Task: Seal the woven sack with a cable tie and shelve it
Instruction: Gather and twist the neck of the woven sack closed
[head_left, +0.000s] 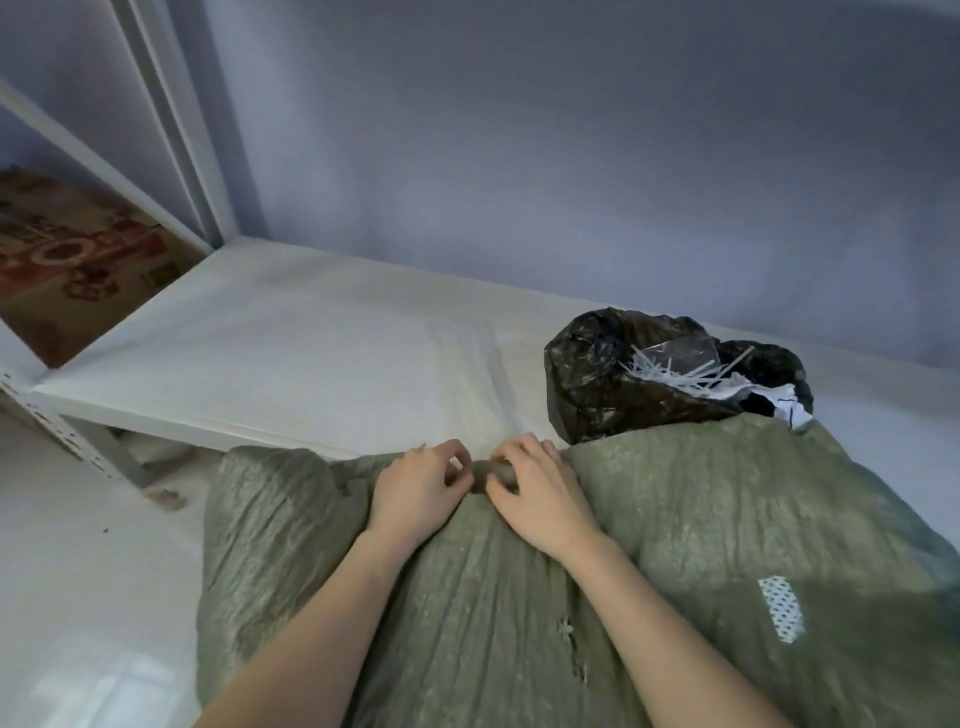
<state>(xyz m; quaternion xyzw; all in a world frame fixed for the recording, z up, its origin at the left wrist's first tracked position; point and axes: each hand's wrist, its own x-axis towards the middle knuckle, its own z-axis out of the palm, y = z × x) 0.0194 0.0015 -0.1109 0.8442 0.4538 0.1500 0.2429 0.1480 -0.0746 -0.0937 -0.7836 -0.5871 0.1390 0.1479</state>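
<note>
A large olive-green woven sack (675, 545) fills the lower part of the view, its gathered neck (493, 473) bunched at the front edge of the white shelf. My left hand (421, 493) grips the neck from the left, fingers curled, and a small pale end of a cable tie (456, 462) shows at its fingertips. My right hand (540, 493) grips the neck from the right, fingers curled around the bunched fabric. Most of the tie is hidden by my fingers.
A white shelf board (291, 343) stretches behind the sack. A black plastic bag (623, 384) holding several white cable ties (670, 371) sits on it at right. A shelf post (171, 119) and a printed cardboard box (67, 260) stand at left. Pale floor lies lower left.
</note>
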